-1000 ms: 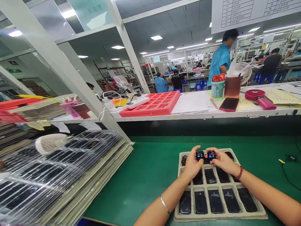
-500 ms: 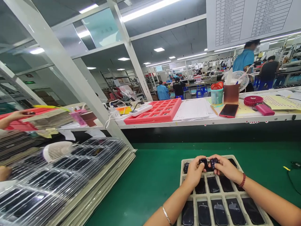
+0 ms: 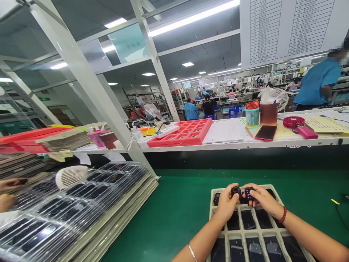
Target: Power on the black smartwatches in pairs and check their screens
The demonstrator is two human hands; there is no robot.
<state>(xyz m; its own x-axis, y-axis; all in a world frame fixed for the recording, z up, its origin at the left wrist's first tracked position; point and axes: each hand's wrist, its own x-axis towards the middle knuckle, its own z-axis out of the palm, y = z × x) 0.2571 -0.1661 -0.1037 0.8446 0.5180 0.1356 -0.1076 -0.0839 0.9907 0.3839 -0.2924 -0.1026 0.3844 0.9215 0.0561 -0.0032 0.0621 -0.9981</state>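
Above the back row of a cream compartment tray (image 3: 227, 233), my left hand (image 3: 228, 202) pinches a small black rounded device (image 3: 236, 190). My right hand (image 3: 264, 199), just beside it, grips a second dark device (image 3: 248, 193) with small light marks on its face. The two devices are close together but apart. Dark rounded pieces (image 3: 248, 219) lie in the tray's compartments below my hands. Part of the back row is hidden behind my fingers.
Stacked trays under clear plastic covers (image 3: 89, 203) fill the left, with a white fan (image 3: 71, 177) and another person's hands (image 3: 8, 193) there. A shelf (image 3: 191, 147) behind holds a red tray (image 3: 185, 132), papers, a phone (image 3: 265, 133) and cups. The green tabletop (image 3: 163, 218) lies between stack and tray.
The camera view has shifted slightly. My hands hold the same devices in nearly the same place. The person in blue at the back has moved right, and the other person's hand at left has lowered.
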